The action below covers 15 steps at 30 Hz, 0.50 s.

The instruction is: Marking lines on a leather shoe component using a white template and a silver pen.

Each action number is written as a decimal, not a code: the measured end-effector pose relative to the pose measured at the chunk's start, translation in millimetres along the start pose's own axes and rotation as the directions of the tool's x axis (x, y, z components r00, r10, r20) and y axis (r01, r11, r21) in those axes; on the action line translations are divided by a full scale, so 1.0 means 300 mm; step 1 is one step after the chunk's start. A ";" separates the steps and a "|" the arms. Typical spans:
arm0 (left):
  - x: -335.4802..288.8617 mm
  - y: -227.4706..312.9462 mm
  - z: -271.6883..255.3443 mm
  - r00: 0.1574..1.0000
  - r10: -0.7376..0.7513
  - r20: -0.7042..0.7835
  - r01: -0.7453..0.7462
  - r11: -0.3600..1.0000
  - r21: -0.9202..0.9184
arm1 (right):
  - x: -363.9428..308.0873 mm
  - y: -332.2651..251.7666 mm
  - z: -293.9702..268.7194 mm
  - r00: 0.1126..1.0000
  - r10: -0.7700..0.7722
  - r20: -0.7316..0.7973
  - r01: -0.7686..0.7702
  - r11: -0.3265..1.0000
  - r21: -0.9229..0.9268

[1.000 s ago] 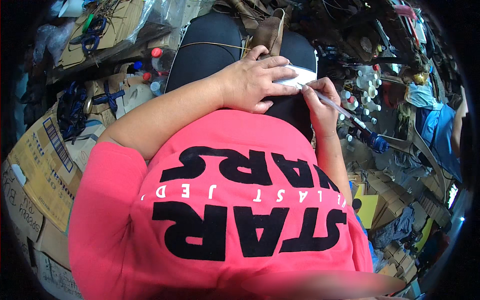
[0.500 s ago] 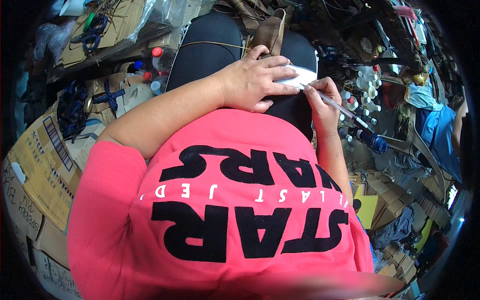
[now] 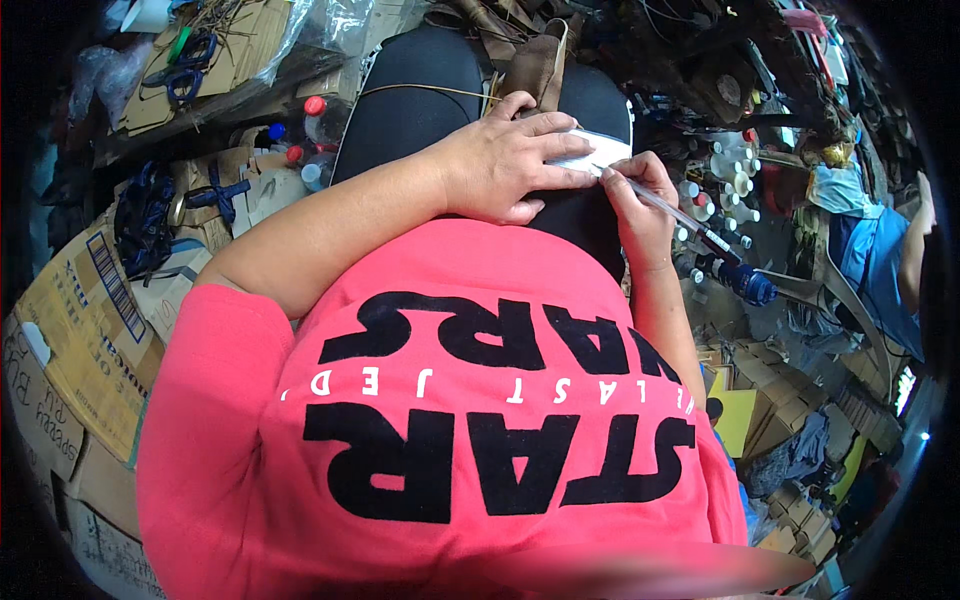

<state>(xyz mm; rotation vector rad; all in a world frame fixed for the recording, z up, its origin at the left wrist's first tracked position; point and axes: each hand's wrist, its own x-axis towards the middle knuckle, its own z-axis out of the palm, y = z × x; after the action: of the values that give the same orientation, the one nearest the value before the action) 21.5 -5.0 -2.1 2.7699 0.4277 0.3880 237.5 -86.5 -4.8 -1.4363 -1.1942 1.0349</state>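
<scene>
My left hand (image 3: 520, 165) lies flat with its fingers spread, pressing a small white piece (image 3: 608, 150) down on my lap. At the right edge of that piece, my right hand (image 3: 646, 205) pinches a pen (image 3: 697, 222) with a clear barrel. The pen slants down to the right, and dark blue wrapping covers its far end. Its tip meets the white piece close to my left fingertips. Just beyond my left hand stands a folded brown leather-like piece (image 3: 537, 72), between my dark-clothed thighs (image 3: 415, 65). Part of the white piece is hidden under my fingers.
Several small bottles (image 3: 735, 165) crowd the right side. To the left are a cardboard box (image 3: 85, 330), red-capped bottles (image 3: 318, 120) and blue-handled scissors (image 3: 187, 80) on cardboard. Another person's arm (image 3: 913, 255) shows at the far right beside blue cloth (image 3: 875, 270).
My right hand and the pen have shifted slightly to the left along the white piece. My left hand stays in place. The other person's arm at the far right has moved a little.
</scene>
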 end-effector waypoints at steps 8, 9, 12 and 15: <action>0.001 0.002 0.001 1.000 -0.006 0.003 0.006 1.000 0.006 | -0.001 -0.005 0.001 1.000 0.022 0.012 -0.022 1.000 -0.006; 0.002 0.001 0.001 1.000 -0.005 0.003 0.005 1.000 0.005 | -0.002 -0.005 0.000 0.999 0.028 0.025 -0.028 1.000 -0.004; 0.000 -0.002 0.001 1.000 -0.003 0.012 0.003 1.000 0.003 | -0.005 -0.018 0.001 0.998 0.054 0.025 -0.055 0.998 0.043; 0.001 -0.002 0.004 1.000 0.000 0.000 0.000 1.000 0.007 | -0.004 -0.012 0.003 1.000 0.027 0.001 -0.027 0.999 0.037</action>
<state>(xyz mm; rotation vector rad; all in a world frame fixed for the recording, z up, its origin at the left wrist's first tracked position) 21.9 -4.7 -3.4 2.7769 0.4302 0.3872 235.9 -87.2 -1.2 -1.4268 -1.1526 1.0705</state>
